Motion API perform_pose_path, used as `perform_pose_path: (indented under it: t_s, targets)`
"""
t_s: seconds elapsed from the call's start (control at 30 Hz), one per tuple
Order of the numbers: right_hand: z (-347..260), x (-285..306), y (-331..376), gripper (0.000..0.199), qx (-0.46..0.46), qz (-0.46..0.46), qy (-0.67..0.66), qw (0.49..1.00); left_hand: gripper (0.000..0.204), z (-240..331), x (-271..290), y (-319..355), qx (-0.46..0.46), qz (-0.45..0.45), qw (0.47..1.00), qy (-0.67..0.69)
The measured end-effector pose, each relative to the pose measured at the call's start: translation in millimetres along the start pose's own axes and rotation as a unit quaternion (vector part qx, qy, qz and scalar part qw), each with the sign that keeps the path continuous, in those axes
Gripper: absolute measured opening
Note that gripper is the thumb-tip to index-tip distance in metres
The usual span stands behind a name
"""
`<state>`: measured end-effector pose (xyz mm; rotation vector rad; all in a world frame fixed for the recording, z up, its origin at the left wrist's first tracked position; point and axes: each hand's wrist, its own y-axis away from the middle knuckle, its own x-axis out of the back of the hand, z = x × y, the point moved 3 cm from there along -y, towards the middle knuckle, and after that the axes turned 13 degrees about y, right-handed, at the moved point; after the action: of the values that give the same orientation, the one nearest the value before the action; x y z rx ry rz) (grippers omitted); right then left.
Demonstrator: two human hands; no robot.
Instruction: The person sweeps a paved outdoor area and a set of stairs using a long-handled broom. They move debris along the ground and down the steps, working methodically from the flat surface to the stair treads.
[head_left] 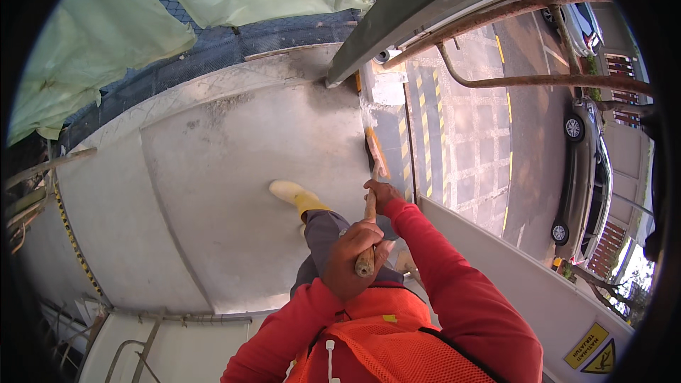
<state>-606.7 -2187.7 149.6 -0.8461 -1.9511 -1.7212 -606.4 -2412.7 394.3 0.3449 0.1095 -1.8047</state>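
A broom with a wooden handle and an orange head (381,157) points away from me, its head down at the right edge of the dusty grey floor (241,149). My left hand (346,261) is wrapped round the handle near its butt end, which sticks out toward my body. Farther down the handle, my right hand (386,196) is also closed on it. Dark bristles show on the head's left side. Ahead of the broom head lies a strip of whitish debris (369,115) beside a white block (386,85).
A grey metal post (397,18) and rusty pipes (525,81) rise ahead to the right. A low white panel (525,262) runs along my right, with parked cars (585,177) beyond. Green sheeting (92,42) hangs on the far left. My yellow boot (298,195) stands on the floor.
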Motion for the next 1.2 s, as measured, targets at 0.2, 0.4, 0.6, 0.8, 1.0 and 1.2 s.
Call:
perform_pose_path:
  t_s: [0.2, 0.4, 0.6, 0.8, 1.0, 1.2]
  targets:
    - [-16, 32, -44, 0.042, 0.031, 0.046, 0.015, 0.998, 0.019, 1, 10, -22, -0.056, -0.024, 0.997, -0.055]
    - [15, 90, 21, 0.041, 0.065, 0.031, 0.000, 0.997, 0.025, 36, -55, 7, -0.062, -0.072, 0.993, -0.073]
    - [51, 53, 28, 0.041, 0.018, -0.037, 0.048, 0.998, 0.024, 15, -64, -9, -0.027, -0.041, 0.998, -0.026]
    - [28, 51, -27, 0.037, 0.050, -0.002, 0.046, 0.998, 0.024, -5, -39, -26, -0.053, -0.025, 0.995, -0.085]
    - [35, 74, 30, 0.039, 0.087, 0.060, 0.043, 0.993, 0.023, 29, -66, 15, -0.096, -0.071, 0.990, -0.074]
    - [55, 46, 7, 0.038, 0.011, 0.022, 0.061, 0.998, 0.018, -16, -64, -6, -0.043, -0.001, 0.999, -0.010]
